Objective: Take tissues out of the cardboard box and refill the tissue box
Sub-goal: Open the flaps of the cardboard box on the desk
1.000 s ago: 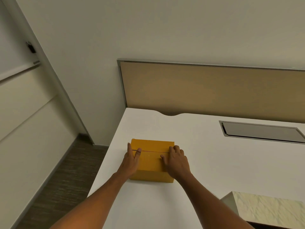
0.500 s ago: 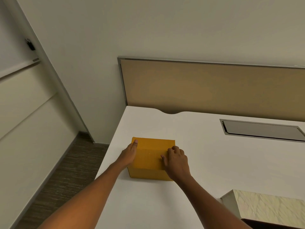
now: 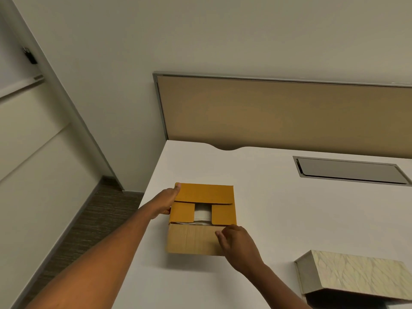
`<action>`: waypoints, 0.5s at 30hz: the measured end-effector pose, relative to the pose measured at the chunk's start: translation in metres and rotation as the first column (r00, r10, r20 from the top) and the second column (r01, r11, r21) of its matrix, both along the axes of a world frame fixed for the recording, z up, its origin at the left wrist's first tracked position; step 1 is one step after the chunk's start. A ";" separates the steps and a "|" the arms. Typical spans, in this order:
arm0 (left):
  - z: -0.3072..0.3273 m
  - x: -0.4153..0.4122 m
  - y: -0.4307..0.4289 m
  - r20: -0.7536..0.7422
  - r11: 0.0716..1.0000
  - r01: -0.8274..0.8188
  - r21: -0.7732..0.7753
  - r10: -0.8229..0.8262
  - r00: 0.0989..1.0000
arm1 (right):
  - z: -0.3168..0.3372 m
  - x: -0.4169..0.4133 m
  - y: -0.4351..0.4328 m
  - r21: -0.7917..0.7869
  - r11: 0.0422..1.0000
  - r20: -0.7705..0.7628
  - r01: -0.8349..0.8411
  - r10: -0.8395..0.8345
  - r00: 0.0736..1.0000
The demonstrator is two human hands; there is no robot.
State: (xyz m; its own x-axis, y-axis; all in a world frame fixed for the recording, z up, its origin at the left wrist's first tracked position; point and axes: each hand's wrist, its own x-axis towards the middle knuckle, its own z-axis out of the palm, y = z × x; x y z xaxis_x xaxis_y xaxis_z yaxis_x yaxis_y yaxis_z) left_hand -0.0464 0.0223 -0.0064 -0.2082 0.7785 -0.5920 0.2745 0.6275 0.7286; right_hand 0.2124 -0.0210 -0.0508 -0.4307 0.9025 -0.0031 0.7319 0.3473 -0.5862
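Observation:
A small brown cardboard box sits near the left edge of the white desk. Its near flap is folded out toward me, while the far flap and two side flaps still lie over the top. White tissues show through the gap between the side flaps. My left hand grips the box's left side, thumb on the far corner. My right hand holds the near flap at its right end. The pale patterned tissue box lies at the bottom right, partly cut off.
A tan divider panel stands along the desk's back edge. A grey recessed cable tray lid is set into the desk at the right. The desk's left edge drops to a carpeted floor beside a white wall.
The box was closed with both hands on its top. My right hand has pulled the near flap open toward me, exposing the tissues; my left hand shifted to the box's left side.

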 end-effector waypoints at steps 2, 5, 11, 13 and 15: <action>-0.004 0.001 0.000 -0.102 0.995 0.095 -0.005 -0.095 0.990 | 0.001 -0.005 0.007 0.002 1.000 0.098 -0.008 0.008 0.995; -0.007 0.006 0.000 -0.312 0.960 0.272 -0.062 -0.277 0.909 | 0.005 -0.013 0.020 0.001 1.000 0.206 0.006 -0.006 0.978; -0.020 0.016 0.006 -0.585 0.929 0.320 -0.184 -0.365 0.724 | 0.002 -0.025 0.029 -0.008 1.000 0.358 0.029 -0.024 0.933; -0.023 0.018 0.005 -0.688 0.944 0.280 -0.176 -0.321 0.651 | -0.001 -0.026 0.029 0.001 1.000 0.391 0.017 -0.016 0.920; -0.024 0.019 0.007 -0.767 0.961 0.246 -0.124 -0.250 0.591 | -0.003 -0.026 0.028 0.015 1.000 0.403 0.010 -0.015 0.915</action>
State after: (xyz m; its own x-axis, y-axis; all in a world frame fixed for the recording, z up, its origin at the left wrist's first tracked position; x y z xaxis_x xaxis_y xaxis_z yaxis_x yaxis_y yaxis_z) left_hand -0.0274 0.0289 -0.0303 -0.3865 0.8688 -0.3095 0.8763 0.4506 0.1706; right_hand 0.1867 0.0072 -0.0539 -0.3843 0.9087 -0.1628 0.9094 0.3422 -0.2365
